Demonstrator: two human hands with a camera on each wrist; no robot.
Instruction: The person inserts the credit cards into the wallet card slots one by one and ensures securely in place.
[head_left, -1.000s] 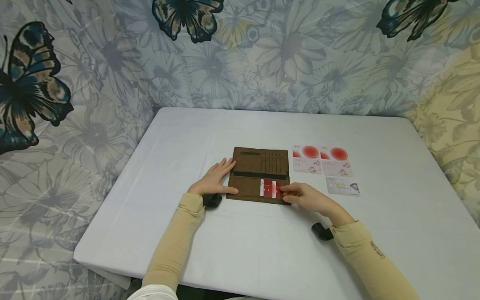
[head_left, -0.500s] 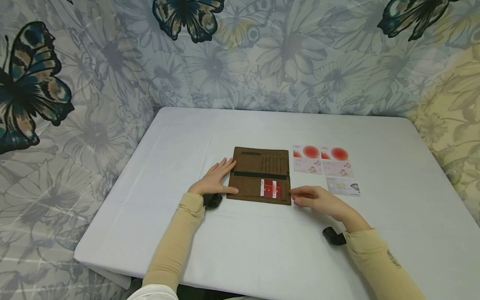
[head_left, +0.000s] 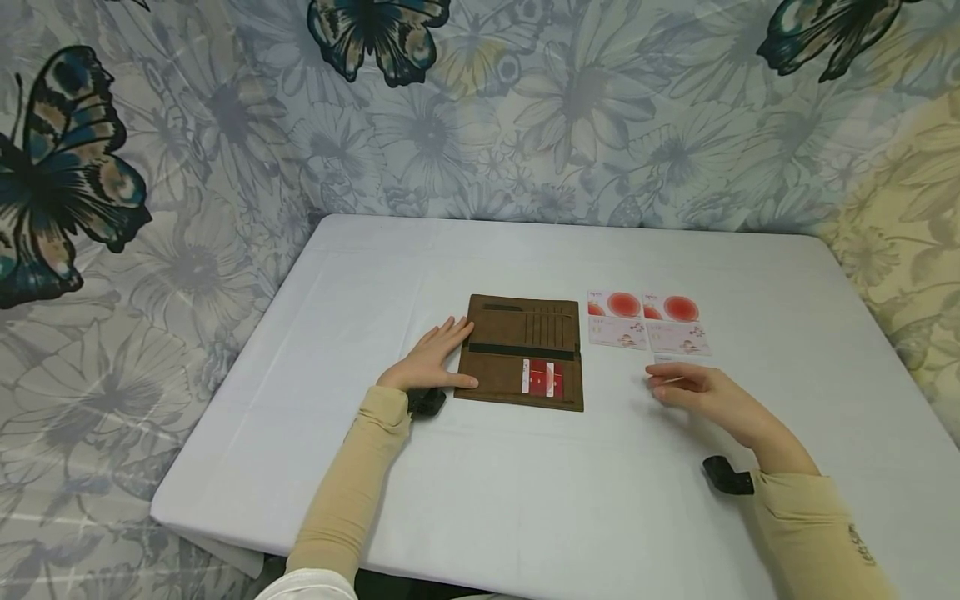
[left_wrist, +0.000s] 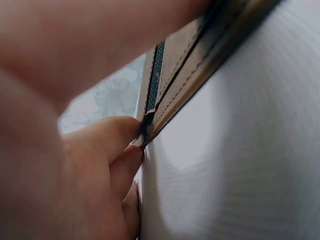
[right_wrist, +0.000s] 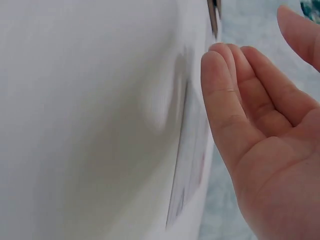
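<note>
A brown bifold wallet (head_left: 495, 379) lies spread flat on the white table. Red-and-white cards (head_left: 542, 380) show in its near half. My left hand (head_left: 427, 362) rests along the wallet's left edge, thumb over the near left corner, fingers extended. The left wrist view shows those fingertips (left_wrist: 131, 131) touching the wallet's edge. To the wallet's right, my right hand (head_left: 712, 400) hovers over a silver card (head_left: 664, 359), mostly covering it in the head view. The right wrist view shows that hand with relaxed fingers (right_wrist: 220, 95), thumb apart, nothing held, and the card (right_wrist: 189, 155) below.
Several pink-and-white cards with red patterns (head_left: 617, 333) lie in a block right of the wallet, behind the silver card. A floral fabric wall (head_left: 525, 150) with butterflies borders the table (head_left: 375, 275) at the back.
My right hand has left the wallet's right side and moved right, over the silver card. The red-and-white cards stay in the wallet. My left hand has stayed in place.
</note>
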